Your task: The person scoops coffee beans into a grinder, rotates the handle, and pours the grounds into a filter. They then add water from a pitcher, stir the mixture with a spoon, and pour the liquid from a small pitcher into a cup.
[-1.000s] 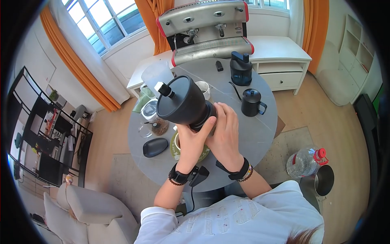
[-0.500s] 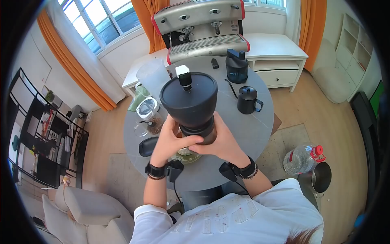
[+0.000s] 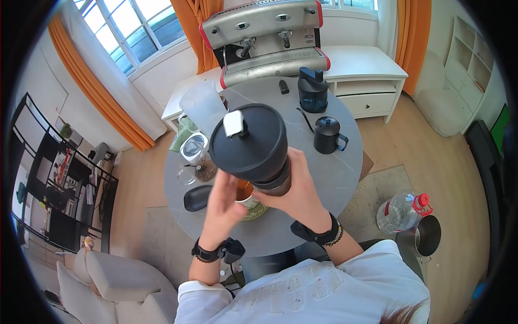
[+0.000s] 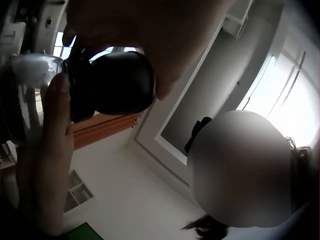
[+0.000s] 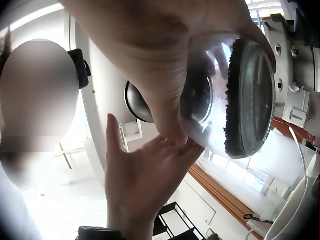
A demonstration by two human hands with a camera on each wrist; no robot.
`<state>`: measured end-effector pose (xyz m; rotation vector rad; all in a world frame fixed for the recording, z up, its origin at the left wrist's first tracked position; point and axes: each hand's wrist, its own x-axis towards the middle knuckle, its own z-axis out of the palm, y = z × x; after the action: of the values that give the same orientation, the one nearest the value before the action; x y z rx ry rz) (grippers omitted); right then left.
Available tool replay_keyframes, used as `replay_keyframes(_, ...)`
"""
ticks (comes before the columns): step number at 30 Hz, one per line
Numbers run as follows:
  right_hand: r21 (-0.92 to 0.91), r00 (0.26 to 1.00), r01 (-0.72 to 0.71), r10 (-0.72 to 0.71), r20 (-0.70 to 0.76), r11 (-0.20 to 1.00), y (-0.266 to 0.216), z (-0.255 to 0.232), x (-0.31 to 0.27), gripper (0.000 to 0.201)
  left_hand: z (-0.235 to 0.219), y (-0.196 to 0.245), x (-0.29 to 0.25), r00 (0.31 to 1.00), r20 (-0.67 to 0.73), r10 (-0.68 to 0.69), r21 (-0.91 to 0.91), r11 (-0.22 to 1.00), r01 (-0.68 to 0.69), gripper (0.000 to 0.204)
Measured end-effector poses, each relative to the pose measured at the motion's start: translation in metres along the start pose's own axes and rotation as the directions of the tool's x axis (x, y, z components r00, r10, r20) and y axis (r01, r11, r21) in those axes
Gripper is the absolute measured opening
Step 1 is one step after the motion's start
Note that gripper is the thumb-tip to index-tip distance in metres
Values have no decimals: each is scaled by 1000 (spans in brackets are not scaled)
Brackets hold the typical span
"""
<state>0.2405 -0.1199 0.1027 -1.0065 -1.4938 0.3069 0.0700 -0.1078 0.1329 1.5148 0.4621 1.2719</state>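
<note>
A black hand coffee grinder [image 3: 249,141] with a white-tipped knob on its lid is held up over the table, its top leaning left. My right hand [image 3: 299,186] grips its clear glass jar [image 5: 205,117], thumb across the near side. Dark ground coffee [image 5: 233,100] lies at the bottom of that jar. Beside the grinder, my left hand [image 3: 222,208] has its fingers loosely extended, thumb apart, fingertips partly hidden behind the glass. Under the hands a patterned cup [image 3: 250,202], brown inside, stands on a green saucer [image 3: 256,213].
On the round grey table [image 3: 280,232] stand a black gooseneck kettle [image 3: 327,135], a dark tank-like container [image 3: 313,93], a jar of beans [image 3: 205,170] and a black scoop-like dish [image 3: 197,198]. An espresso machine [image 3: 270,40] is behind. A water bottle [image 3: 398,213] stands at right.
The grinder came from a left lean to nearly upright, then leans left again. My left hand has loosened from its base, while my right hand keeps its grip.
</note>
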Motion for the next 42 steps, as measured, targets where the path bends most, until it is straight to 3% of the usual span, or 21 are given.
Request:
replay_keyframes(1,-8,1000,17,-17,-5,1000,-1,5,-4,91,6,0,-2,999,34,19,19,1000,-20,85)
replay_keyframes(2,-17,999,34,-35,-11,999,-3,7,-7,93,5,2,-1,994,65,-91,155,985,81,92)
replay_keyframes(4,109,994,0,-12,111,994,-3,3,-12,102,-4,9,7,945,85,-316,420,871,253,106)
replay_keyframes(7,303,984,-97,45,172,948,-6,-1,-15,114,-32,8,23,913,281,-296,475,870,136,115)
replay_keyframes(8,366,981,-131,68,179,921,-8,-3,-15,117,-45,2,31,923,364,-124,604,786,-132,112)
replay_keyframes(10,326,976,-136,69,208,936,-8,-11,-12,119,-52,7,46,983,95,156,718,673,-176,104)
replay_keyframes(11,309,973,-137,69,222,941,-7,-14,-11,120,-54,11,51,951,-31,306,775,608,-171,100)
replay_keyframes(14,320,972,-172,106,211,932,-2,-12,-12,118,-63,12,46,952,-241,189,367,926,-91,92)
replay_keyframes(17,119,991,-101,88,106,988,2,-4,-11,118,-48,15,20,992,-76,-103,-115,989,94,86)
replay_keyframes(19,10,993,-81,80,90,997,-3,1,-13,119,-32,1,3,993,-15,-118,-116,987,116,103)
replay_keyframes(21,-40,995,-26,30,94,999,-6,7,-18,119,-18,-11,-12,996,66,-63,89,994,57,109)
replay_keyframes(22,-32,994,16,-13,107,999,-6,11,-24,119,-16,-9,-15,988,74,-136,350,931,102,115)
replay_keyframes(24,15,987,51,-53,151,999,-10,14,-31,117,-16,-11,-11,978,124,-165,347,931,114,114)
replay_keyframes(27,190,959,-48,-8,284,981,-11,7,-26,111,-25,-9,-6,959,230,-164,432,900,50,97)
replay_keyframes(29,265,955,-68,-14,295,962,-4,11,-27,106,-26,-1,-5,953,262,-152,531,847,-10,88)
replay_keyframes(30,303,953,-77,-19,303,950,0,13,-28,104,-23,0,-5,960,202,-196,482,873,77,81)
replay_keyframes(33,280,933,-96,-12,360,955,12,11,-25,99,-28,-11,-5,954,206,-219,484,870,95,83)
replay_keyframes(36,200,879,-44,-58,474,979,22,4,-27,100,-32,-22,-8,948,306,-83,531,842,-98,81)
replay_keyframes(39,207,857,-71,-47,514,976,11,-19,-28,103,-50,-47,-29,924,361,-122,388,921,-30,90)
replay_keyframes(42,255,754,-254,25,657,933,20,-47,-32,110,-36,-28,-16,850,496,-179,402,915,-42,101)
